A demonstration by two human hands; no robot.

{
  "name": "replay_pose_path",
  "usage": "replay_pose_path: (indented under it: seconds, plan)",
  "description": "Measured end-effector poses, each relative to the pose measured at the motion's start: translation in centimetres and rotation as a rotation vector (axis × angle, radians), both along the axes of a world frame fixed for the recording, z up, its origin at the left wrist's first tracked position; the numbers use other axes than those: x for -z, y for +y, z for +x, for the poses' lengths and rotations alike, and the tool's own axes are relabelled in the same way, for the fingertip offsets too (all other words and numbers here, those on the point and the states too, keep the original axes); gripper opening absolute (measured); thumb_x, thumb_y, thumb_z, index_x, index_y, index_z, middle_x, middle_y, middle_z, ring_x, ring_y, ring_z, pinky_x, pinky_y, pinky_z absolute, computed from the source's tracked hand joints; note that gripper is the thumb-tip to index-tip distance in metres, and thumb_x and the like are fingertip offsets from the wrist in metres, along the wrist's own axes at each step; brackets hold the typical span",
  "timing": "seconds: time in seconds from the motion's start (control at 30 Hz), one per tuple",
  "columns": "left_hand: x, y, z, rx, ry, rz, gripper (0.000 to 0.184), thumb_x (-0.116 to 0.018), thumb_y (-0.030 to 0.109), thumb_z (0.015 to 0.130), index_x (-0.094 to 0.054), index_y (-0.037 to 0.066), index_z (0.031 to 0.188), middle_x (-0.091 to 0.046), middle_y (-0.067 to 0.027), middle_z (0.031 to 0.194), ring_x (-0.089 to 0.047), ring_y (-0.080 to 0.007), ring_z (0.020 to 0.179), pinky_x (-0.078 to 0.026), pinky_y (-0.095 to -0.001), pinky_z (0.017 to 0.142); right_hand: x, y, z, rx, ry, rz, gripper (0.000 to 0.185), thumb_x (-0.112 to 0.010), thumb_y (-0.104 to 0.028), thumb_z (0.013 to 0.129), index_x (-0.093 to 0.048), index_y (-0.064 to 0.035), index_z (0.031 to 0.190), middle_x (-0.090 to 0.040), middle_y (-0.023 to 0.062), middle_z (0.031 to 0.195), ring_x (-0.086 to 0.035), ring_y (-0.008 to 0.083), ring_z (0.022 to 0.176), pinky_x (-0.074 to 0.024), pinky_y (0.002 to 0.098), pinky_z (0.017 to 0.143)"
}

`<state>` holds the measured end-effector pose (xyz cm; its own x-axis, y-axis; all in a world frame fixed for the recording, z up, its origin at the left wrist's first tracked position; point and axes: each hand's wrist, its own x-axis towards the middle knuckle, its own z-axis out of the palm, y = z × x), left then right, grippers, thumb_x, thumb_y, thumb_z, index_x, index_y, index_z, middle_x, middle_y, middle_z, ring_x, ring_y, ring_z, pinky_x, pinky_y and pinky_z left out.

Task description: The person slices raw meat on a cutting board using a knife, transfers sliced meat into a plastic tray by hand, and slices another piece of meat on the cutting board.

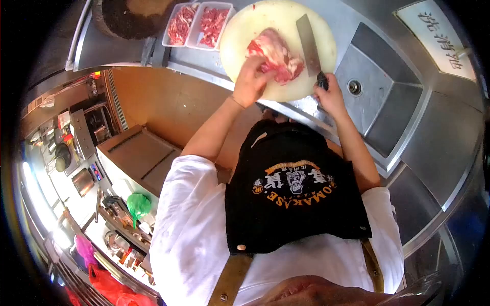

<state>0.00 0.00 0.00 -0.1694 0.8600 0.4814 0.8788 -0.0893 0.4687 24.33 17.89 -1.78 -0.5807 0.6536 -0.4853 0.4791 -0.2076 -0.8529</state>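
Nearest the camera are the person's white shirt and black apron; at the apron's twelve o'clock is a round board, whose own clock face gives the places that follow. At its ten o'clock, on the steel desk, a left tray and a right tray stand side by side, both bearing cut pieces of red meat. That portion looks done. Between seven and eight o'clock the left hand is over the rim, fingers and thumb bent against the near left side of the large piece of raw meat; whether they pinch or only steady it, one cannot tell. This piece lies mid-board in one bulky mass, so it looks largely undone; how much has come off it does not show. Just beside it, near three o'clock, is the broad blade of a knife, apart from the meat. At four o'clock the right hand is closed round the knife's dark handle.
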Motion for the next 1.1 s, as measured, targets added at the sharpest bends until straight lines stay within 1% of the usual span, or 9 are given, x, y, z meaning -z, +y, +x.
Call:
replay_pose_path:
  seconds: [0.07, 0.1, 0.3, 0.5, 0.6, 0.7, 0.87, 0.93, 1.1]
  plan:
    - [-0.9, -2.4, 2.2, -0.054, 0.078, -0.124, 0.047, -0.076, 0.000, 0.072, -0.072, 0.014, 0.117, -0.052, -0.0219, 0.139, -0.055, -0.0458, 0.121, -0.049, -0.0520, 0.103, -2.0, -0.9, 0.3, 0.006, 0.059, 0.053, 0.025, -0.066, -0.008, 0.095, -0.053, -0.0019, 0.115, -0.064, 0.0061, 0.086, -0.060, 0.0125, 0.065, -0.0480, 0.0278, 0.057]
    - [0.7, -1.8, 1.5, -0.040, 0.075, -0.107, 0.047, -0.076, 0.000, 0.072, -0.072, 0.014, 0.117, -0.052, -0.0219, 0.139, -0.055, -0.0458, 0.121, -0.049, -0.0520, 0.103, -0.8, 0.6, -0.2, -0.026, -0.033, -0.019, 0.043, -0.066, -0.016, 0.090, -0.055, -0.0027, 0.130, -0.069, 0.0133, 0.091, -0.070, 0.0199, 0.074, -0.0548, 0.0356, 0.066]
    - [-4.6, 1.1, -3.0, 0.082, -0.040, -0.319, 0.067, -0.091, 0.022, 0.074, -0.063, 0.013, 0.134, -0.045, -0.0153, 0.153, -0.046, -0.0412, 0.138, -0.043, -0.0515, 0.113, -1.1, -0.4, -0.3, -0.034, 0.027, -0.003, 0.052, -0.065, -0.019, 0.093, -0.052, -0.0055, 0.141, -0.070, 0.0136, 0.097, -0.071, 0.0201, 0.076, -0.0552, 0.0350, 0.068]
    - [-1.8, 8.2, -7.2, -0.032, -0.031, -0.592, 0.069, -0.079, 0.047, 0.087, -0.058, 0.014, 0.144, -0.050, -0.0179, 0.153, -0.046, -0.0361, 0.142, -0.044, -0.0442, 0.115, -1.0, -0.1, -0.1, -0.064, -0.018, 0.051, 0.055, -0.064, -0.019, 0.093, -0.051, -0.0062, 0.145, -0.071, 0.0167, 0.103, -0.071, 0.0245, 0.086, -0.0556, 0.0374, 0.077]
    - [-2.5, 8.4, -4.0, -0.168, -0.010, -0.850, 0.093, -0.082, 0.058, 0.079, -0.045, 0.021, 0.156, -0.035, -0.0271, 0.160, -0.038, -0.0451, 0.147, -0.039, -0.0463, 0.120, -1.0, -0.1, -0.4, -0.054, -0.021, 0.084, 0.055, -0.064, -0.021, 0.092, -0.052, -0.0065, 0.143, -0.071, 0.0198, 0.107, -0.071, 0.0302, 0.094, -0.0545, 0.0398, 0.085]
    - [-0.8, 7.3, -3.8, -0.207, -0.121, -0.748, 0.099, -0.083, 0.059, 0.078, -0.039, 0.025, 0.160, -0.028, -0.0301, 0.163, -0.034, -0.0486, 0.149, -0.037, -0.0472, 0.121, -0.7, 0.2, -0.5, -0.047, -0.041, 0.079, 0.053, -0.064, -0.024, 0.092, -0.053, -0.0081, 0.142, -0.071, 0.0220, 0.109, -0.070, 0.0343, 0.100, -0.0537, 0.0412, 0.088]
    - [0.0, 6.2, -4.2, -0.175, -0.274, -0.577, 0.089, -0.089, 0.046, 0.078, -0.049, 0.020, 0.153, -0.038, -0.0264, 0.156, -0.041, -0.0419, 0.146, -0.039, -0.0455, 0.119, -1.7, -0.1, -0.6, -0.065, -0.093, 0.185, 0.048, -0.064, -0.029, 0.097, -0.056, -0.0097, 0.140, -0.072, 0.0227, 0.108, -0.071, 0.0375, 0.096, -0.0544, 0.0426, 0.086]
    - [-0.3, 4.8, -3.7, -0.235, -0.424, -0.239, 0.063, -0.085, 0.030, 0.085, -0.060, 0.011, 0.139, -0.050, -0.0202, 0.146, -0.052, -0.0362, 0.134, -0.046, -0.0422, 0.111, -5.6, -0.5, -0.8, -0.081, -0.080, 0.168, 0.046, -0.063, -0.030, 0.099, -0.057, -0.0097, 0.139, -0.072, 0.0226, 0.108, -0.071, 0.0383, 0.096, -0.0546, 0.0430, 0.086]
    - [0.2, 0.9, -3.7, -0.432, -0.340, -0.095, 0.030, -0.077, 0.013, 0.091, -0.066, 0.005, 0.118, -0.063, -0.0121, 0.125, -0.061, -0.0289, 0.114, -0.050, -0.0386, 0.099, -9.4, -2.8, 0.1, -0.234, 0.003, 0.286, 0.040, -0.058, -0.033, 0.105, -0.059, -0.0125, 0.139, -0.071, 0.0239, 0.114, -0.069, 0.0428, 0.105, -0.0549, 0.0457, 0.089]
